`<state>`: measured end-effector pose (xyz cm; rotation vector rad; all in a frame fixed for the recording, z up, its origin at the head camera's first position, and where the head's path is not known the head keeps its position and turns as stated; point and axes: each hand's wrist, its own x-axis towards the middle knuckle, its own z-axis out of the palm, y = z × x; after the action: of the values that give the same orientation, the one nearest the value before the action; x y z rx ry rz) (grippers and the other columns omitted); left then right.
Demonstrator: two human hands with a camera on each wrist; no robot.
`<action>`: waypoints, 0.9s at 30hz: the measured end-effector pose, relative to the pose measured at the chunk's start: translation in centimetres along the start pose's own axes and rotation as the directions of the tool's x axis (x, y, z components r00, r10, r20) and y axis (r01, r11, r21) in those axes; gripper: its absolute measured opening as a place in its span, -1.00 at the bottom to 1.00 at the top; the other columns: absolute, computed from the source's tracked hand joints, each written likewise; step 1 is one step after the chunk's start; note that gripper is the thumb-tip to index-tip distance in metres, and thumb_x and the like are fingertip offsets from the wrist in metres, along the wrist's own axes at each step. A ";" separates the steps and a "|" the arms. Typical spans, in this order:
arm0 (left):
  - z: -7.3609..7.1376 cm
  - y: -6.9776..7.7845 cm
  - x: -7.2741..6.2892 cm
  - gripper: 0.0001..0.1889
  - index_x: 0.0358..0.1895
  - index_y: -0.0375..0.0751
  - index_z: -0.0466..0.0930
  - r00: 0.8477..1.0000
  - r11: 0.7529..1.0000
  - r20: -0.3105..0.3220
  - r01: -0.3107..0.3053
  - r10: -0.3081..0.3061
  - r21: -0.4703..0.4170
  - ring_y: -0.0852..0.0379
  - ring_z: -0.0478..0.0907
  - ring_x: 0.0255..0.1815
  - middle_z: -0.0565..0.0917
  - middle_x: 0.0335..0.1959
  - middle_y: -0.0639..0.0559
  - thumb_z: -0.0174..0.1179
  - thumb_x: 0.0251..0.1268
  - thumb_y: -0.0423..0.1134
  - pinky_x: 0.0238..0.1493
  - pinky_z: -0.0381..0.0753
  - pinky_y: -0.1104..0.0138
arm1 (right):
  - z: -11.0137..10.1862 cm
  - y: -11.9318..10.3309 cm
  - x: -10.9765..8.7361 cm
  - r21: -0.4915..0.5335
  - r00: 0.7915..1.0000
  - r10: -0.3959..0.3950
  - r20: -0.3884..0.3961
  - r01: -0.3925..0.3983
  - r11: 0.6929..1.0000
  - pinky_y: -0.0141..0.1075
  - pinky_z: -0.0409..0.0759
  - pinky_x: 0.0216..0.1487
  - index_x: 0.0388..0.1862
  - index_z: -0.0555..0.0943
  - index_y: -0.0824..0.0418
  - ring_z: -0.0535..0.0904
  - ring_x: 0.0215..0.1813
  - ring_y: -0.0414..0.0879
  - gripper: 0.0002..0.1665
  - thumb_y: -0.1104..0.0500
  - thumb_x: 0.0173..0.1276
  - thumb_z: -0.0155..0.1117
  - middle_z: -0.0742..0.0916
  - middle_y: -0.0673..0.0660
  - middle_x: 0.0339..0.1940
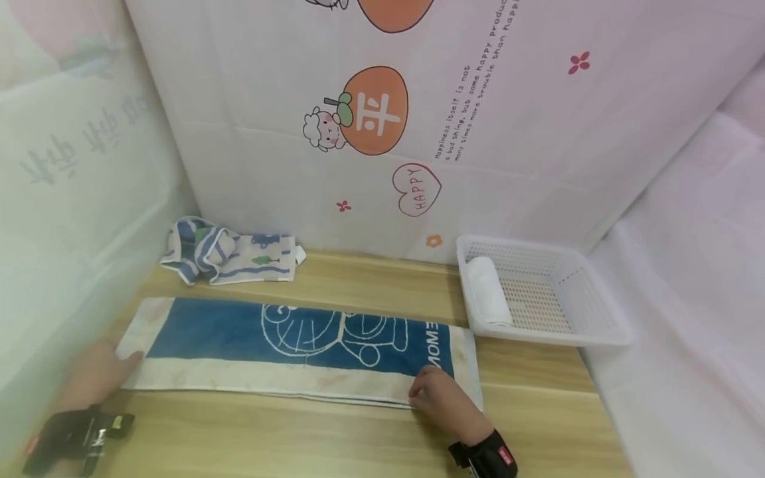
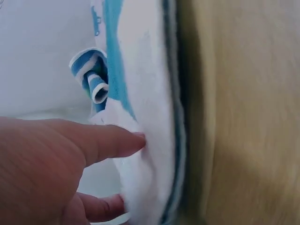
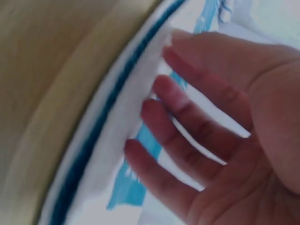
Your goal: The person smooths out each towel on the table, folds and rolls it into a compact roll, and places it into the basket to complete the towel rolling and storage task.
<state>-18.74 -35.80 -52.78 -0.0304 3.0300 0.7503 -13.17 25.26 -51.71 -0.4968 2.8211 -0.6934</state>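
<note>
Towel [image 1: 215, 332], blue w/ white border, lies folded flat on table [image 1: 299, 438] before you. Your L hand [image 1: 95, 375] is spread, thumb straight on its L end. Your R hand [image 1: 445, 398] is relaxed, fingers loosely bent, tips merely touching near border, R end. Striped cloth [image 1: 257, 259] sits behind, L; basket [image 1: 556, 337] w/ white roll [image 1: 489, 290], back R.

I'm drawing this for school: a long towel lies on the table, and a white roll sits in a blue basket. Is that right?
Not quite: the basket is white, not blue, as the head view shows. The white roll does sit in it, and the long towel lies on the table.
</note>
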 end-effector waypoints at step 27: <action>-1.5 11.5 0.9 -0.68 0.16 -0.25 0.63 0.761 0.884 -0.617 -0.130 -0.201 -0.449 -0.06 0.58 0.09 0.67 0.17 -0.23 0.22 0.44 -0.21 0.08 0.40 0.43 | -0.1 -4.6 3.3 0.040 0.997 -0.083 0.010 0.082 0.996 -0.24 0.63 -0.09 -0.21 0.78 0.12 0.61 -0.15 -0.19 -0.85 0.09 0.43 0.34 0.73 -0.08 -0.26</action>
<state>-19.94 -26.33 -46.10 -0.4534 3.3179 1.7968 -14.98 20.26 -49.72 -0.6115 2.7840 -0.7581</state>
